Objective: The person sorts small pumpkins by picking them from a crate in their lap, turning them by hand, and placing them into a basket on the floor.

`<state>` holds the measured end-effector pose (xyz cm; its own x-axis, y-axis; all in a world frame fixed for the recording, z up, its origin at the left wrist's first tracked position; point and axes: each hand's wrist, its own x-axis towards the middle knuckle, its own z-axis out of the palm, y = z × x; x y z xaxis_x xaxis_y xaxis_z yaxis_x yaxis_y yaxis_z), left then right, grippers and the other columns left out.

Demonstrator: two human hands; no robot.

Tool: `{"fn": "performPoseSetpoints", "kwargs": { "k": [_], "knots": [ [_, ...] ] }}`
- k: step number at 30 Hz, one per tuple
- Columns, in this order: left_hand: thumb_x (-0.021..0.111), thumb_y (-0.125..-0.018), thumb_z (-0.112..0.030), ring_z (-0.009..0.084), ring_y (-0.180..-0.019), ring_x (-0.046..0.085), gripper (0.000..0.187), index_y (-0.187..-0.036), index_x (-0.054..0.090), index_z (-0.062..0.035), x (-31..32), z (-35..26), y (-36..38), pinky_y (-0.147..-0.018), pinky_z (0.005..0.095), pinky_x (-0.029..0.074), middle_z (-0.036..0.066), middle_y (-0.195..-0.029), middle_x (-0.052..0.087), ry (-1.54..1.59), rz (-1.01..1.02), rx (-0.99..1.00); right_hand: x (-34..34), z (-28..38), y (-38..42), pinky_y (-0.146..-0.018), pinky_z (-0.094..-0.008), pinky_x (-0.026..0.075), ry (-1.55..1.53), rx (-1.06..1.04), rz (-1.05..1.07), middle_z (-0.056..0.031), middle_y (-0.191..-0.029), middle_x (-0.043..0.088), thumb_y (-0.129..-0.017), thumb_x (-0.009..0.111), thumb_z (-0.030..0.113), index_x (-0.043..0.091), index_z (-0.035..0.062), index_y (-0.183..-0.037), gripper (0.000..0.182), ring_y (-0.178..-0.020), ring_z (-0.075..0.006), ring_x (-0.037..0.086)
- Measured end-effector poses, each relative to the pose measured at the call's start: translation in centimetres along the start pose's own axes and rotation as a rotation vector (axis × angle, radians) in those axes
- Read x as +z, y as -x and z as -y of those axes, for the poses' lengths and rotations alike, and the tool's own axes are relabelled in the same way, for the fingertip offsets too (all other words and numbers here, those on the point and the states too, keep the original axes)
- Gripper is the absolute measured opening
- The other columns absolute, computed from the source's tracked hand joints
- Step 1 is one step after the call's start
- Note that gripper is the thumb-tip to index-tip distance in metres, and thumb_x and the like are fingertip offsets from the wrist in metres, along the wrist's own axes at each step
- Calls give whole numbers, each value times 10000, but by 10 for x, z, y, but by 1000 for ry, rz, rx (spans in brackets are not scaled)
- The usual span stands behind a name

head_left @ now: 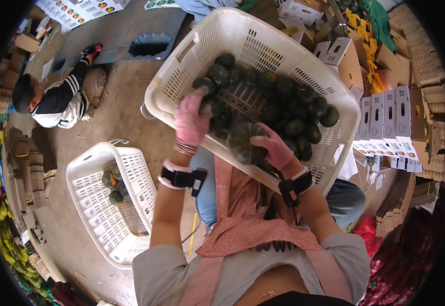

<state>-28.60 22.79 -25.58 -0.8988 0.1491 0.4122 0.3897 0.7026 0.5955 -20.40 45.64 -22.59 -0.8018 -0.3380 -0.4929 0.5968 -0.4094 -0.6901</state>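
Observation:
My right hand, in a pink glove, is closed on a dark green ribbed pumpkin, held above the near side of a large white plastic crate. My left hand, also in a pink glove, reaches over the crate's left rim. Its fingers curve round another dark green pumpkin, partly hidden by the hand. Several more small green pumpkins lie heaped in the crate, mostly toward its right side; a few show orange patches. Slots of the crate floor show between them.
A second white crate stands on the floor to the left, with a few pumpkins inside. A person sits farther left near a blue board with a cut-out. Cardboard boxes stand at the right.

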Motion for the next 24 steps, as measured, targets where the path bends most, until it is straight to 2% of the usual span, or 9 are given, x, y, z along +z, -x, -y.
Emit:
{"fn": "performPoseSetpoints", "kwargs": {
  "k": [2,4,5,7,10,13,19,23,24],
  "knots": [
    [659,-746,-225,263,-1189,440,533,-1249,488,-182,-17,40,-24,-1005,520,266,76,-1217,523,-272,-89,-30,-8,-2,8,-824,-322,499,-143,105,-5,-93,-1059,582,-819,550,104,485,3,-1156,357,-960,-188,584],
    [641,-754,-314,326,-1262,345,718,-1373,290,-223,-32,70,-45,-1026,586,219,102,-1330,411,-550,77,-401,-18,3,15,-824,-308,493,-342,245,2,-91,-1026,579,-823,539,87,485,2,-1141,334,-934,-190,590],
    [643,-745,-345,306,-1266,349,761,-1387,250,-228,-35,81,-56,-1014,575,255,104,-1349,391,-654,148,-505,-27,10,15,-823,-310,492,-243,211,-19,-91,-1023,578,-818,539,87,482,6,-1142,339,-933,-193,589],
    [636,-748,-359,303,-1192,448,669,-1325,345,-187,-36,110,-69,-957,512,366,126,-1296,455,-576,317,-586,-47,23,16,-822,-313,492,-57,143,-71,-92,-1017,577,-808,539,86,476,13,-1145,350,-931,-200,588],
    [634,-741,-340,315,-1039,560,524,-1199,462,-151,-39,108,-78,-843,445,459,145,-1155,565,-455,353,-579,-50,54,14,-818,-315,492,56,70,-168,-90,-1009,573,-773,554,80,463,24,-1148,389,-916,-202,588],
    [627,-736,-298,342,-918,599,396,-1081,526,-132,-41,108,-76,-773,428,482,150,-991,631,-404,291,-567,-52,59,0,-811,-314,491,123,-19,-180,-85,-1006,564,-736,565,80,446,30,-1161,444,-917,-205,579],
    [643,-726,-314,343,-895,603,371,-1053,568,-154,-41,107,-78,-763,433,478,138,-929,649,-396,289,-600,-46,3,-32,-851,-318,469,-170,-50,-111,-85,-1040,544,-722,552,79,447,30,-1165,457,-963,-206,551],
    [605,-720,-248,336,-914,600,368,-1067,536,-145,-43,104,-80,-770,430,481,143,-966,640,-386,326,-620,-32,-40,-36,-886,-344,453,-453,-20,-17,-93,-1139,551,-820,536,228,469,30,-1180,416,-1015,-219,554],
    [604,-721,-246,336,-915,599,366,-1067,536,-145,-43,105,-79,-771,429,481,143,-966,639,-395,323,-612,-41,-53,-36,-908,-358,444,-600,106,-78,-98,-1190,545,-854,497,291,495,33,-1176,412,-1043,-224,548]
  ]
}}
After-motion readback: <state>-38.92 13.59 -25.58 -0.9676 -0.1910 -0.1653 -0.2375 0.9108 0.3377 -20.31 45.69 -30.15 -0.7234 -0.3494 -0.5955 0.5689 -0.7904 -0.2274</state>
